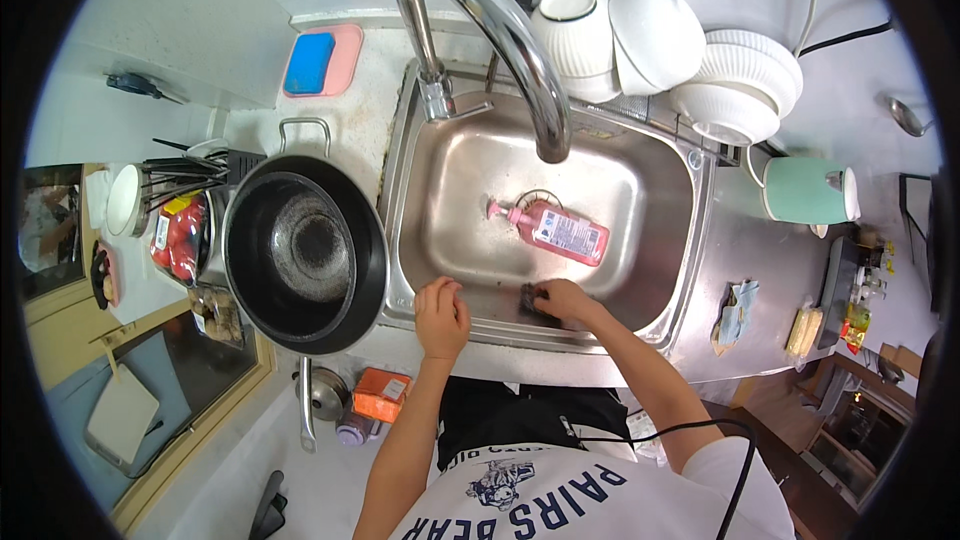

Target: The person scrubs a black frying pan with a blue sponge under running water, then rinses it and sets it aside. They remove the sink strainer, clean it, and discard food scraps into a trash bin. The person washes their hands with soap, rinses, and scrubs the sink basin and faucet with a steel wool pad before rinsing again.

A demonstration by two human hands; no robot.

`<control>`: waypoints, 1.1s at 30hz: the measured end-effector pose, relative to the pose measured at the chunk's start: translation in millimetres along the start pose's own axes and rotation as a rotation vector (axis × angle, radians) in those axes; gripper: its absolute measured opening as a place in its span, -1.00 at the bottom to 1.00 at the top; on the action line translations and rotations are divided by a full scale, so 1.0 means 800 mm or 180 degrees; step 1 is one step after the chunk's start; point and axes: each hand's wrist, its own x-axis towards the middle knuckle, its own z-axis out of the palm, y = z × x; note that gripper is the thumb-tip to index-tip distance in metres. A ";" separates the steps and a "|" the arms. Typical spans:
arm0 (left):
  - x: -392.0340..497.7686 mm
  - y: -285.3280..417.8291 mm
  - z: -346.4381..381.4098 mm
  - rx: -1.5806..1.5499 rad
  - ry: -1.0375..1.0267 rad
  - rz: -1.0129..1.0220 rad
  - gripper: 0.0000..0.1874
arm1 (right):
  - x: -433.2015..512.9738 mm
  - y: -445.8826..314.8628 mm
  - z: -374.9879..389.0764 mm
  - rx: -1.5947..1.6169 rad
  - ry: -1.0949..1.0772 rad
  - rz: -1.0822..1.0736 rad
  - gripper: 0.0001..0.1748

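Note:
A stainless steel sink [472, 240] lies before me. Inside it, near the front wall, my right hand [562, 301] grips a dark scouring pad [531, 301], partly hidden by the fingers. My left hand [441, 317] rests at the sink's front left edge, fingers loosely curled; nothing shows in it. A pink pump bottle [562, 232] with a printed label lies on its side on the sink floor, partly over the drain strainer [541, 196]. Above the basin arches a chrome faucet [487, 15]; no water is seen coming from it.
Left of the sink, a black wok [371, 240] holds a smaller black pan [311, 240]. A blue sponge [309, 64] sits on a pink tray [346, 64]. White bowls [577, 37] are racked behind the sink. Rightward stand a mint-green kettle [802, 189] and a blue cloth [736, 315].

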 end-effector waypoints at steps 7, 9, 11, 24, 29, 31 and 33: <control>0.002 0.001 -0.003 -0.0073 -0.0137 0.0127 -0.79 | 0.027 -0.088 -0.059 0.0812 0.2408 -0.1327 -0.64; 0.002 0.002 -0.004 -0.0198 -0.0136 0.0159 -0.80 | 0.053 -0.101 -0.074 0.0016 0.1878 0.0136 -0.63; 0.004 0.002 -0.006 -0.0112 -0.0239 0.0164 -0.81 | 0.067 -0.100 -0.084 0.1258 0.1268 0.0554 -0.65; 0.005 -0.002 -0.006 -0.0133 -0.0602 0.0356 -0.81 | 0.179 -0.176 -0.123 0.4838 0.1295 0.0314 -0.66; 0.004 -0.001 -0.006 -0.0130 -0.0504 0.0338 -0.83 | 0.211 -0.236 -0.057 0.2149 0.3083 -0.1156 -0.62; 0.003 -0.001 -0.006 -0.0179 -0.0513 0.0410 -0.86 | 0.172 -0.216 0.001 0.1685 0.1425 -0.1010 -0.58; 0.003 -0.003 -0.008 -0.0231 -0.0549 0.0596 -0.89 | 0.156 -0.200 0.030 0.1282 0.0260 -0.1419 -0.58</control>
